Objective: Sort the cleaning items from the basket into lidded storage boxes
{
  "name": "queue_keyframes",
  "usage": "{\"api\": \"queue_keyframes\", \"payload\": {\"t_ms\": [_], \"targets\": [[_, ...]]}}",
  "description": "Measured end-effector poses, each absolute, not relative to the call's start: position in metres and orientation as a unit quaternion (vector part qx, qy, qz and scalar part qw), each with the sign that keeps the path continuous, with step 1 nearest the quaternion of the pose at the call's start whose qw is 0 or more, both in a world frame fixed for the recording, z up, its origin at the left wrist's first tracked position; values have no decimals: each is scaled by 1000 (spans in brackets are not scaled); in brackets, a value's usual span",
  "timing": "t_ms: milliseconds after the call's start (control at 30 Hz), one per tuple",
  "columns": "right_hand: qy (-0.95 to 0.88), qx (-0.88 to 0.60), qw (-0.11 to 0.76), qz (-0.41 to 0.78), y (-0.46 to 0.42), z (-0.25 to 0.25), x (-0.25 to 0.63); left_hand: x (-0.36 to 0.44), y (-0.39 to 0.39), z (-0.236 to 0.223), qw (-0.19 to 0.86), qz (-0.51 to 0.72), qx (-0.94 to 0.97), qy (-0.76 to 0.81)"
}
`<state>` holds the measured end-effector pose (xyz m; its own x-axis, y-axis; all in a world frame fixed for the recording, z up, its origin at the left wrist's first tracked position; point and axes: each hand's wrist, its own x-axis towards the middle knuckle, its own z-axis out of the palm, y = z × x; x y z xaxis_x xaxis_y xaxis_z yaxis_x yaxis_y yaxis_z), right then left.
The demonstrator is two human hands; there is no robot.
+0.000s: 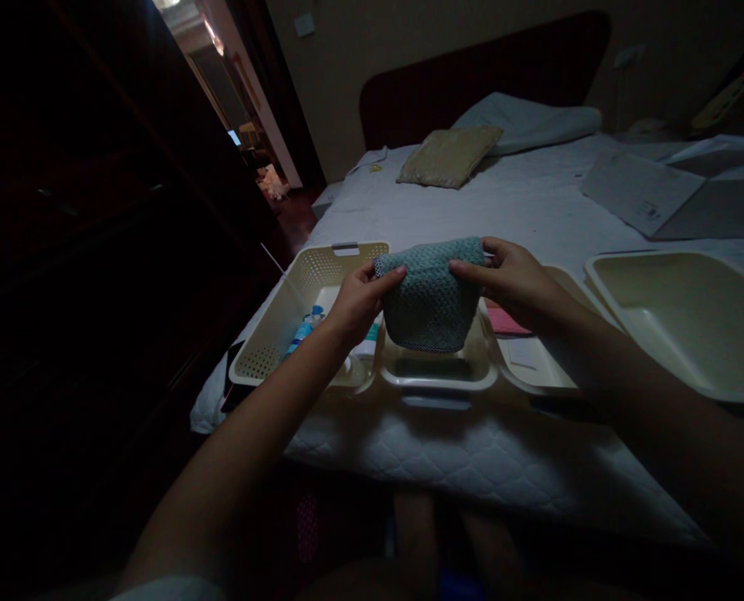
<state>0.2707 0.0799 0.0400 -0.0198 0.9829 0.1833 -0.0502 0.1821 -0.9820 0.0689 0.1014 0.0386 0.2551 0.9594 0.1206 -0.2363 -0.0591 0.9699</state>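
Note:
A teal textured cleaning cloth hangs between my two hands, held up over a cream plastic bin. My left hand pinches its upper left corner, where a dark checked edging shows. At the upper right, my right hand grips the cloth with the thumb on its front face. The cloth's lower edge droops above the bin, and a dark patch lies on the bin's floor. Left of this, a perforated cream basket contains a blue-topped bottle and a white bottle, partly behind my left forearm.
Another cream bin to the right holds a pink cloth and a pale card. A larger cream bin stands at the far right. Behind lie a yellowish cushion, a pale pillow and an open cardboard box on the bed.

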Motion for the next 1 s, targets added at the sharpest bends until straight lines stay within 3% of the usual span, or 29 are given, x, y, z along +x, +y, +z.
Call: {"api": "queue_keyframes", "payload": {"t_ms": [167,400,700,900,1000], "targets": [[-544,-457,592,381,80,39,271,70,104,38,532,557,501,395],[-631,-455,569,267,79,43,270,67,109,34,438,595,516,432],[-658,-474,561,164,86,34,278,62,113,33,398,532,647,375],[-651,-501,559,117,85,37,281,62,112,32,228,495,726,420],[-634,-499,576,130,84,40,279,63,112,35,226,530,692,435]]}}
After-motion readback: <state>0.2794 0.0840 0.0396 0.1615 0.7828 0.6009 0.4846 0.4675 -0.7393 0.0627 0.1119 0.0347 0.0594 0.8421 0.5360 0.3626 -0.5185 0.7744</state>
